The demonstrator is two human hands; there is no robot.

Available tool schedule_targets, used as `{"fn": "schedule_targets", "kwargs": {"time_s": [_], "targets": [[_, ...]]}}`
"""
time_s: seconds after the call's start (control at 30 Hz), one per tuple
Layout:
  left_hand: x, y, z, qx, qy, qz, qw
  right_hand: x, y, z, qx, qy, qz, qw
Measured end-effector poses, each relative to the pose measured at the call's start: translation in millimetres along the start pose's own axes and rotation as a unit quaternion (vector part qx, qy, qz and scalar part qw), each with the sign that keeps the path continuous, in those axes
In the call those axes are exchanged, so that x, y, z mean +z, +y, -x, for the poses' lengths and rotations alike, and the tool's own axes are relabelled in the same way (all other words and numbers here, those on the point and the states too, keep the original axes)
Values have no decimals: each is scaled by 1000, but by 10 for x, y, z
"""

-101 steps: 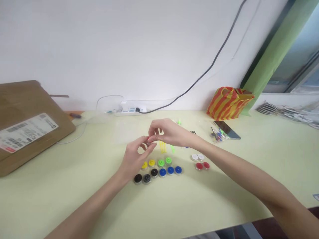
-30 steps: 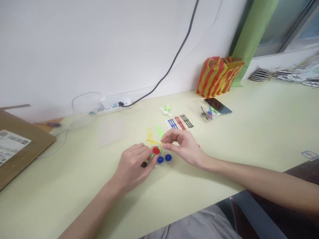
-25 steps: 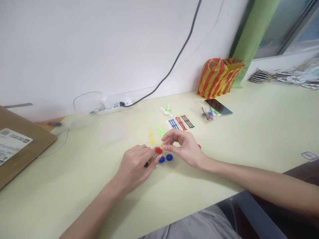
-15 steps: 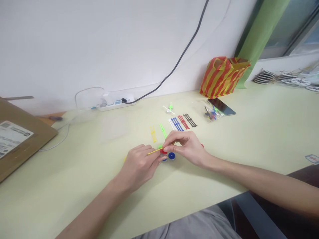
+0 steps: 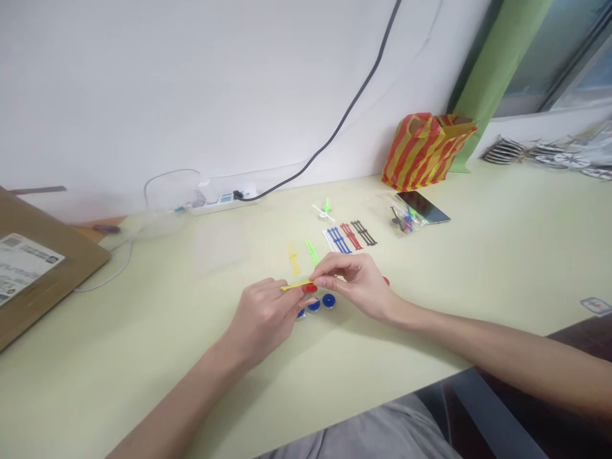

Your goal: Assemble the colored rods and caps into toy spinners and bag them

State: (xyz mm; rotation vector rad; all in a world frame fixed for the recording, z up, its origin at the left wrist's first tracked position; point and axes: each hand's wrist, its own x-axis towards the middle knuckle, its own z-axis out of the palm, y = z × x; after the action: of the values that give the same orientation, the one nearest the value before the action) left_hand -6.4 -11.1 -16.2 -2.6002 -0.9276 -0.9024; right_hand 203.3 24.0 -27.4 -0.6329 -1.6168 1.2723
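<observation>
A thin yellow strip [image 5: 295, 285] runs between my hands. My right hand [image 5: 356, 284] pinches its right end between thumb and fingers. My left hand [image 5: 268, 315] is at the strip's left end, its fingers curled and its thumb stretched toward the right; whether it grips anything is hidden. Just below the strip a red round piece [image 5: 310, 289] shows between the hands. Blue round pieces [image 5: 329, 301] lie on the table below. Beyond my hands are yellow strips [image 5: 293, 258], a green strip [image 5: 312, 251], and blue [image 5: 339, 240], red [image 5: 351, 236] and black strips [image 5: 364, 233].
A green and white piece [image 5: 326, 209] lies farther back. At the right are a small plastic bag of parts [image 5: 405, 218], a phone [image 5: 424, 208] and a striped bag [image 5: 425, 152]. A power strip [image 5: 224, 199] stands by the wall, a cardboard box [image 5: 43, 268] at the left.
My left thumb has shifted slightly away from the blue round pieces, and more of them show. The red piece sits a little further left. My right hand still pinches the yellow strip.
</observation>
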Motion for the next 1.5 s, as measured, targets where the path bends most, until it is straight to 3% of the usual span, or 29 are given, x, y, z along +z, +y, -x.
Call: {"fn": "schedule_targets", "kwargs": {"time_s": [0.5,0.67,0.87,1.0,1.17,1.5], "targets": [[5,-59,21,-8,-13,16,1000,47,-10,7,23,15,-18,999],[-3,-46,4,-3,-8,28,1000,32,-33,-4,26,-9,-6,1000],[-16,-77,1,2,7,18,1000,-15,-86,-3,-23,-41,35,998],[-38,-90,-1,3,18,-1,1000,-23,-66,-1,-10,-59,21,998],[-22,-108,30,11,24,-15,1000,-1,-17,14,18,-61,-2,998],[-73,-85,-27,31,27,-37,998,16,-101,32,-11,-57,1,998]]}}
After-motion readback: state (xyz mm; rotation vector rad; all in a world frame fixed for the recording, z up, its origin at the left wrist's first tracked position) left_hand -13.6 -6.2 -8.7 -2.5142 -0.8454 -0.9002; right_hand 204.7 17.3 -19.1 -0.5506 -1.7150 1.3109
